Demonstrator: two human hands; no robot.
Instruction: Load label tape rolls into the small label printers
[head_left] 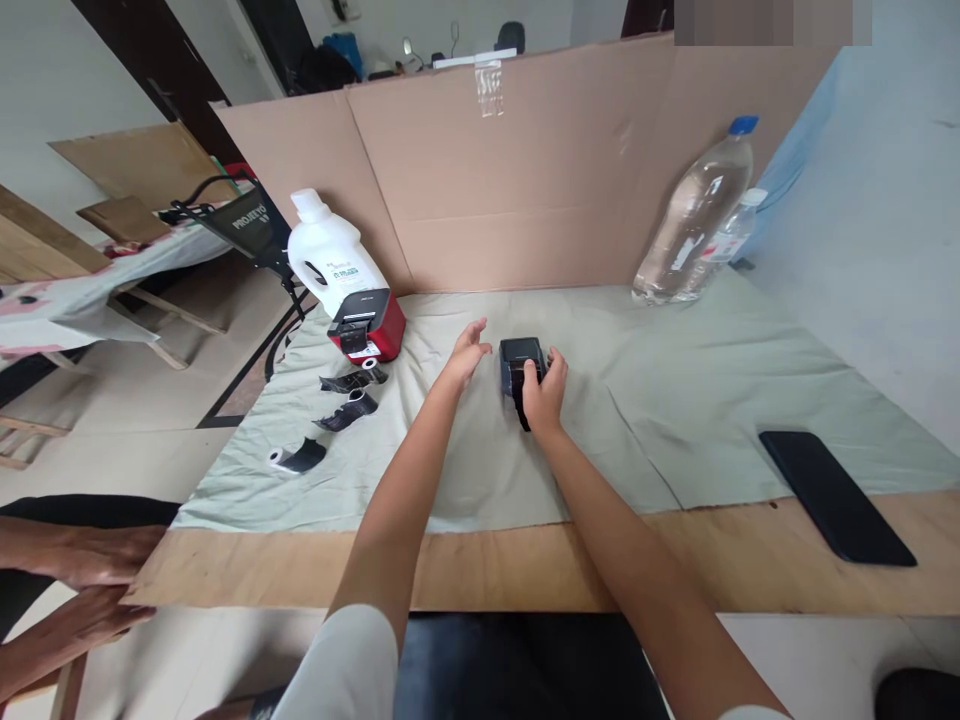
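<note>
Holding dark device [519, 349] by side and black strip [519, 398] in right grip [547, 396], with left grip [469, 359] open nearby, needing inward reach to touch.

Small dark boxy device [520, 350] on pale-green cloth [697, 370], black strip [521, 410] hanging out.

The head camera looks from above the near edge of the table [495, 570], faces forward and down toward the cardboard panel [525, 200] at the far edge, and frames the tabletop within arm's reach.
</note>
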